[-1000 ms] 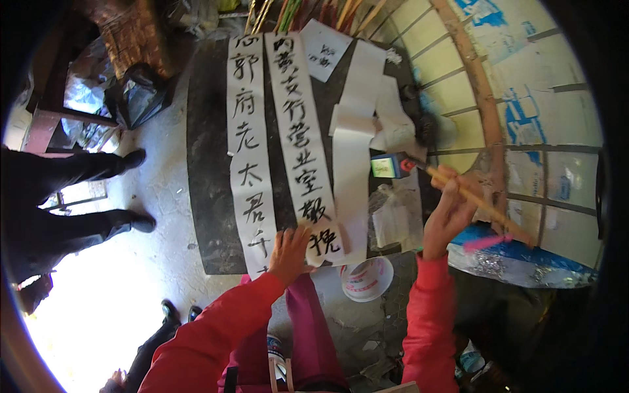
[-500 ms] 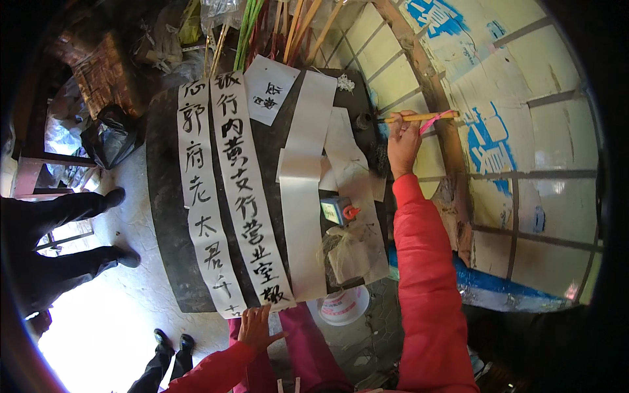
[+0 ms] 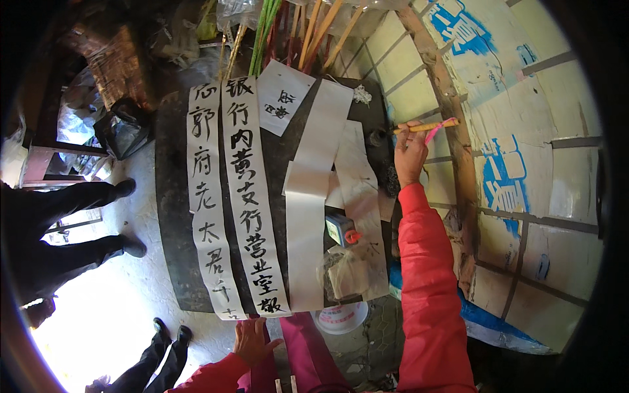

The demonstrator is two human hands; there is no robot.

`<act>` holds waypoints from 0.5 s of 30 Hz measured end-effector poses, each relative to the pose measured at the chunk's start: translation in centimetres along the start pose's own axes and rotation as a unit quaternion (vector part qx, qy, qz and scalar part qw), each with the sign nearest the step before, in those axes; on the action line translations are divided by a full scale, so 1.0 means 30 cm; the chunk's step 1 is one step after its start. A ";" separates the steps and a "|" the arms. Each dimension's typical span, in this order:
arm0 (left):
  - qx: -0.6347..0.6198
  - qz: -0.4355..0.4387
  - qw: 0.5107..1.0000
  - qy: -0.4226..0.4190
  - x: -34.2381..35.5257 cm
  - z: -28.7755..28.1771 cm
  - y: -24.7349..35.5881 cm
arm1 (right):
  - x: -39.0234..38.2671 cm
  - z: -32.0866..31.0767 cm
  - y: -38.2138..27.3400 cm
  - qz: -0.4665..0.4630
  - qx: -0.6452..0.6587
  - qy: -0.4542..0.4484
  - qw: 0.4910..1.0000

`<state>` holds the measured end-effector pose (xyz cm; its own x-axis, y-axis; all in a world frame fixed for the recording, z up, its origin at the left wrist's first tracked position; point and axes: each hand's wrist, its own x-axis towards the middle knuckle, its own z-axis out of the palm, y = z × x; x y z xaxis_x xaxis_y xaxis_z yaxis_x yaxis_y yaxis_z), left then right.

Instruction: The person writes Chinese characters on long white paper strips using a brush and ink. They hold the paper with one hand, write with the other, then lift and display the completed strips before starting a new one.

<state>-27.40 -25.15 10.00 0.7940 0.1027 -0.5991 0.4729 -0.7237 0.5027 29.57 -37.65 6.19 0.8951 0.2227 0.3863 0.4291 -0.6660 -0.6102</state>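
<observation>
Change since earlier: the right hand [image 3: 410, 152] had travelled from the near edge of the desk [image 3: 171, 216] up and away to the far right corner, the arm stretched out in its red sleeve [image 3: 429, 275]; the left hand [image 3: 254, 340] had dropped back off the paper to the near edge.
Right hand: closed around a brush [image 3: 424, 127] with a pale wooden handle and a pink end, held level above the desk's far corner, beside the wooden post [image 3: 452, 131].
Left hand: open, fingers spread, just below the foot of the written strips [image 3: 252, 196], touching nothing that I could tell.
Blank strips: long white paper [image 3: 308, 216] lay to the right of the two written strips, unmarked.
Nearby: a small blue ink bottle [image 3: 342, 229] with a red cap sat on the paper's right edge; a white tub [image 3: 341, 318] stood below the desk.
Doing it well: I judged the brush should stay level so it sheds no drops on the blank paper, and the free hand should steady the sheet.
Other person: dark trousers and shoes [image 3: 124, 245] stood at the left.
</observation>
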 end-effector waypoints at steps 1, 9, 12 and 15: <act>-0.010 -0.014 1.000 0.004 0.019 -0.015 0.009 | 0.002 0.005 0.008 -0.015 0.019 0.008 1.000; -0.083 -0.073 0.991 0.074 0.126 -0.094 0.031 | 0.001 0.067 0.080 0.070 0.050 0.015 0.996; -0.107 -0.087 0.983 0.122 0.164 -0.105 0.023 | 0.010 0.089 0.093 0.155 0.174 0.045 0.971; -0.127 -0.127 0.975 0.132 0.201 -0.124 0.010 | 0.019 0.102 0.099 0.236 0.226 0.066 0.943</act>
<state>-21.07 -22.20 8.87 0.6938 0.4521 -0.5605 0.7197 -0.4634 0.5170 31.71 -37.31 2.48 0.9892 -0.1332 0.0617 0.0205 -0.2908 -0.9566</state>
